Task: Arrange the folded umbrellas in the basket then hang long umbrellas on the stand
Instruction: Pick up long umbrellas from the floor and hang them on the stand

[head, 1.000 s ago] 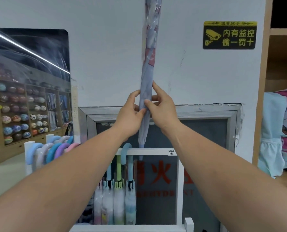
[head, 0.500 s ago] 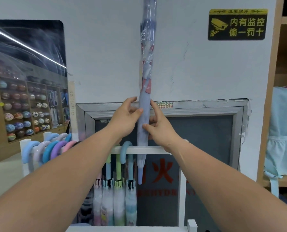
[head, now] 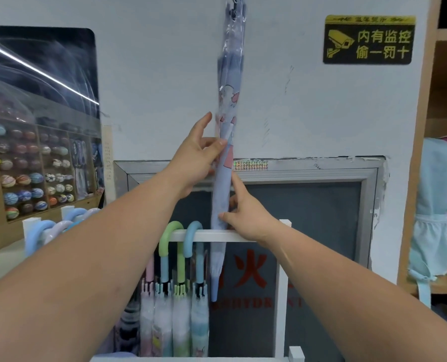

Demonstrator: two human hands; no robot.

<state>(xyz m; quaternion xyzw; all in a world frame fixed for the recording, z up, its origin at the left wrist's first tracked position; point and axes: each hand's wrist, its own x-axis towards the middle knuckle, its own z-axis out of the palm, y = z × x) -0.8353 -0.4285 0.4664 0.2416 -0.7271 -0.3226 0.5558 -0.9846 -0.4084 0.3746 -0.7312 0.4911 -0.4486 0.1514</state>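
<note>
Long umbrella: the lavender long umbrella (head: pixel 221 194), in a clear sleeve, stands upright with its tip down. Its handle is out of view above the frame.
Change: over the last second it has come down. The tip was level with the rail (head: pixel 256 235) and now hangs well below it, while both hands have slid lower along the shaft.
Meaning: this looks like the hanging step, partly done. The handle still has to reach the rail before it can hook on.
Left hand: the left hand (head: pixel 196 163) pinches the canopy between thumb and fingers (head: pixel 217 145), with the forefinger pointing up.
Right hand: the right hand (head: pixel 248 220) grips lower, just above the rail, with its fingers (head: pixel 225 216) closed on the fabric.
Rail: the umbrella covers the rail where they cross, so it seems to pass on the near side (I cannot be sure).
Hung umbrellas: the hung umbrellas (head: pixel 180 322) sit just left of the tip, on a green hook (head: pixel 170 229) and a blue hook (head: pixel 192 229).
Around: there are more pastel handles (head: pixel 50 231) at far left, a grey cabinet (head: pixel 308 176) behind, a yellow-on-black sign (head: pixel 368 39) and a backpack (head: pixel 436 205) at right.
In the way: the blue hook is close to the shaft — the descending canopy could snag on it.
</note>
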